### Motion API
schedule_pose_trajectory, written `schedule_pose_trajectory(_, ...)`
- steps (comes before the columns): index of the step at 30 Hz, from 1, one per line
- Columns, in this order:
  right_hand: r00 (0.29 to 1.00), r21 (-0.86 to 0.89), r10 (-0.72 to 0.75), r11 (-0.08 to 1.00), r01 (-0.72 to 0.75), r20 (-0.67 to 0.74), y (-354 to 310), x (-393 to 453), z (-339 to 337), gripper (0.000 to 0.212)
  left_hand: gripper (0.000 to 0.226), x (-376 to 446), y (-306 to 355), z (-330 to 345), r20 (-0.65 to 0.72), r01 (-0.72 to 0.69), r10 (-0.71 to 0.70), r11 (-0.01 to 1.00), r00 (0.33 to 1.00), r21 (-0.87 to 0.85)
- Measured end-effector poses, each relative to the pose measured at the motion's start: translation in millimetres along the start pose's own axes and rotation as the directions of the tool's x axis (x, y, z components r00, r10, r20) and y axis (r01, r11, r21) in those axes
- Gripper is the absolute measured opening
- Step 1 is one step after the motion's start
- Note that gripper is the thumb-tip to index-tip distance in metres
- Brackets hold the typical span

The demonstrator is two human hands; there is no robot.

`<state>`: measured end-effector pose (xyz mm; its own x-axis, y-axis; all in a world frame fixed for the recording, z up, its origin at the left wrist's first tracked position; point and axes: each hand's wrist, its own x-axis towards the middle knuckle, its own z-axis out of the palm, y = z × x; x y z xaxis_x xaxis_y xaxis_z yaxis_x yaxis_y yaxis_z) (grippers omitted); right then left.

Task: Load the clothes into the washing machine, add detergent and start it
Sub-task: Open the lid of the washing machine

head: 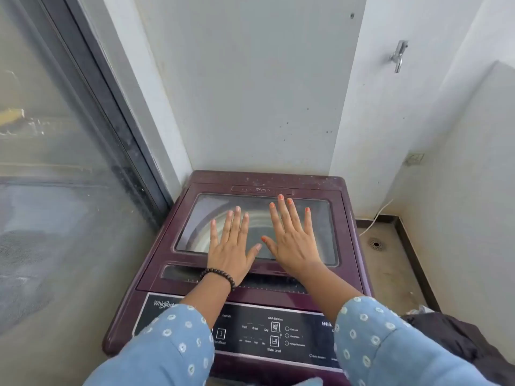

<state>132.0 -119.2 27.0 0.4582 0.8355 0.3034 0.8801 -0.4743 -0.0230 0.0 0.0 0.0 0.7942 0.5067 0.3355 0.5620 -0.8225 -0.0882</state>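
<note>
- The washing machine, a maroon top-loader, stands in a corner between a glass door on the left and a white wall on the right.
- Its lid is down and flat, and through the glass pane a bare curve of drum shows; no clothes can be made out inside, though the hands and glare hide part of it.
- The left hand lies spread flat over the near part of the pane, fingers straight and apart, holding nothing; a dark bead bracelet sits at its wrist.
- The right hand lies just beside it, also spread wide and empty, its fingertips reaching towards the far edge of the pane.
- A dark heap of fabric, probably the clothes, lies at the near right, beside the machine and outside it.
- No detergent container is in view.
- The control panel at the near edge has neither hand on it; whether any indicator is lit cannot be told.
- Judged from this, the task looks barely begun: the lid has to be lifted, the clothes loaded, detergent added, the lid closed and the cycle started.
</note>
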Motion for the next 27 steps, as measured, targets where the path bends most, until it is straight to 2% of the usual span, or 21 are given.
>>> schedule_pose_trajectory(4, 1.0, 0.013, -0.005, 1.0, 0.005, 0.019, -3.0, -18.8, 9.9, 0.072, 0.075, -16.5, 5.7, 6.5, 0.021, 0.024, -0.024, 1.0, 0.999, -0.003)
schedule_pose_trajectory(14, 0.987, 0.202, -0.03, 0.979, -0.003, 0.158, -20.5, -47.3, 21.9, 0.075, 0.069, -36.4, 12.7, 8.0, 0.072, 0.076, -0.072, 0.996, 0.995, -0.051)
schedule_pose_trajectory(19, 0.987, 0.259, -0.019, 0.966, -0.024, 0.16, -20.8, -49.9, 19.1, 0.077, 0.07, -39.2, 15.5, 6.2, 0.087, 0.091, -0.084, 0.994, 0.993, -0.068)
schedule_pose_trajectory(22, 0.995, 0.252, -0.025, 0.968, -0.001, 0.098, -21.3, -52.1, 21.0, 0.068, 0.069, -42.3, 15.7, 2.0, 0.104, 0.109, -0.097, 0.988, 0.99, -0.11)
schedule_pose_trajectory(27, 0.983, 0.159, -0.124, 0.977, 0.145, -0.132, -22.3, -55.0, 22.3, 0.039, 0.065, -51.1, 14.1, -1.6, 0.094, 0.138, -0.121, 0.969, 0.988, -0.206)
